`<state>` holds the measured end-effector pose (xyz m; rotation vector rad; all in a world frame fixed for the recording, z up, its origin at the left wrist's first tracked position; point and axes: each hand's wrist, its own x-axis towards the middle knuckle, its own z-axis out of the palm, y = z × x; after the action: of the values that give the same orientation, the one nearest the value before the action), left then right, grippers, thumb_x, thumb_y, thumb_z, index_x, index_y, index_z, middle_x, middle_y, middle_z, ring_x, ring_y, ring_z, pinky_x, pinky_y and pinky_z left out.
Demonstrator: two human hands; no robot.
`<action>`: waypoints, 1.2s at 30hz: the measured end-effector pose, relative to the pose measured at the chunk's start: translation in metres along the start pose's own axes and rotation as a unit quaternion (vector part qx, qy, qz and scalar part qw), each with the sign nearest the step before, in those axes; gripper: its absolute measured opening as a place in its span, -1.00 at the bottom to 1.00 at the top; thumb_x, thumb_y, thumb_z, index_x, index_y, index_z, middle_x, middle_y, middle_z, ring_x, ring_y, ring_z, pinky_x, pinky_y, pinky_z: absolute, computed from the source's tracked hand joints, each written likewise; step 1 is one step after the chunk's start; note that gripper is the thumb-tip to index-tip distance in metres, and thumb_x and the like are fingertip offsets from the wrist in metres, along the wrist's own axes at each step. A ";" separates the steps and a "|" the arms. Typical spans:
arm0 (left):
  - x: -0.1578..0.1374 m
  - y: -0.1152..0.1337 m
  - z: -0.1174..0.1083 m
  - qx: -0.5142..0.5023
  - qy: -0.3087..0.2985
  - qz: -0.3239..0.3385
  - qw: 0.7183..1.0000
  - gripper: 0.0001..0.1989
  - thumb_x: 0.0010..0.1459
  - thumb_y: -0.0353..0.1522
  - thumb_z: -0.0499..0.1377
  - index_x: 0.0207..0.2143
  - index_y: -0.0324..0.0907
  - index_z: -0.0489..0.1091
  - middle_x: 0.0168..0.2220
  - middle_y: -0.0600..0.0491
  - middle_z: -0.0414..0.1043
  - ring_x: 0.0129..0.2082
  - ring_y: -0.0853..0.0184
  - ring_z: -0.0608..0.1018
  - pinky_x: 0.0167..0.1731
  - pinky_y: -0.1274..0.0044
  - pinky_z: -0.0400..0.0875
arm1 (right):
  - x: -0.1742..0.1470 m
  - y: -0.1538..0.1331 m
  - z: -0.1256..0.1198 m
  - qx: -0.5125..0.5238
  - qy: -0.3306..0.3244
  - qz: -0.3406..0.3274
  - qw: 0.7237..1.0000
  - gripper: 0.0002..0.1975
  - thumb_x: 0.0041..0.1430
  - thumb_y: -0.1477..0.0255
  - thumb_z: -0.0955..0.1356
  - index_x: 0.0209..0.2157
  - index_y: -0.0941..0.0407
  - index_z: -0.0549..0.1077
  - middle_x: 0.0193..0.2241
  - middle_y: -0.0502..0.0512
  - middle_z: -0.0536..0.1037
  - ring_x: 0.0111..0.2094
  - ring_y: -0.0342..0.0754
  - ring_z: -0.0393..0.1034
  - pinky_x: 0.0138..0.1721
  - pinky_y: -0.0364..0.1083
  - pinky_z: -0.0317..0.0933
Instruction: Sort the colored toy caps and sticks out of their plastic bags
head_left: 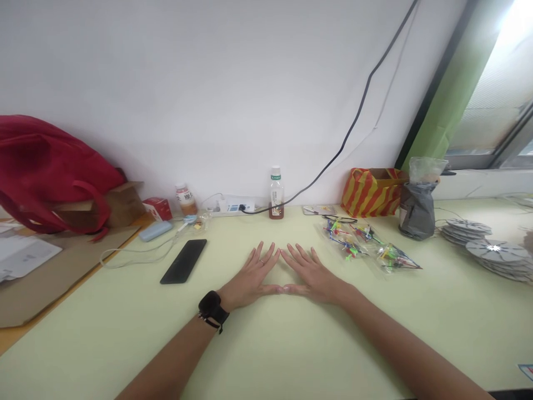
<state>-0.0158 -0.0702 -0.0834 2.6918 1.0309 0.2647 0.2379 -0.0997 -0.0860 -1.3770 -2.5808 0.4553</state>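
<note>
My left hand (249,276) lies flat on the pale green table (266,355), fingers spread, with a ring on one finger and a black watch (210,303) at the wrist. My right hand (313,276) rests flat beside it, also spread. The thumb tips and index fingertips of both hands meet, framing a triangle of bare tabletop. Neither hand holds anything. Left of my left hand is a black phone (184,261). Clear packets of small colourful plastic parts (347,244) lie to the right of my right hand.
Along the wall stand a drink bottle (276,194), a power strip (237,206) with a black cable, another bottle (185,200) and a striped bag (368,194). Stacked grey discs (499,253) sit at right beside a grey bag (417,211). A red bag (50,166) fills the left.
</note>
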 end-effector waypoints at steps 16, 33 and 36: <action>0.001 0.002 0.000 -0.029 0.013 -0.012 0.999 -0.02 0.21 0.20 0.10 0.48 0.08 -0.28 0.50 0.02 -0.37 0.46 -0.07 -0.37 0.40 0.02 -0.30 | -0.001 0.005 0.000 0.019 -0.011 -0.007 1.000 -0.02 0.27 -0.20 0.19 0.47 -0.11 -0.41 0.48 0.12 -0.38 0.47 0.19 -0.60 0.38 0.35 -0.53; -0.001 0.008 -0.005 -0.052 0.021 -0.025 0.998 0.07 0.11 0.23 0.18 0.47 0.10 -0.26 0.50 0.06 -0.34 0.46 -0.10 -0.35 0.41 0.03 -0.24 | -0.001 0.009 0.000 0.018 -0.002 -0.030 0.999 0.06 0.23 -0.20 0.24 0.46 -0.09 -0.44 0.48 0.14 -0.40 0.47 0.24 -0.57 0.38 0.36 -0.53; -0.001 0.008 -0.005 -0.060 0.014 -0.032 0.998 0.07 0.10 0.23 0.18 0.47 0.11 -0.26 0.50 0.07 -0.36 0.46 -0.10 -0.36 0.41 0.02 -0.23 | -0.002 0.007 -0.003 0.030 -0.007 -0.036 0.999 0.05 0.24 -0.20 0.24 0.46 -0.08 -0.45 0.48 0.14 -0.40 0.47 0.22 -0.59 0.38 0.34 -0.54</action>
<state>-0.0126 -0.0757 -0.0766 2.5512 1.0706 0.3421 0.2452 -0.0973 -0.0859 -1.2624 -2.5955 0.5281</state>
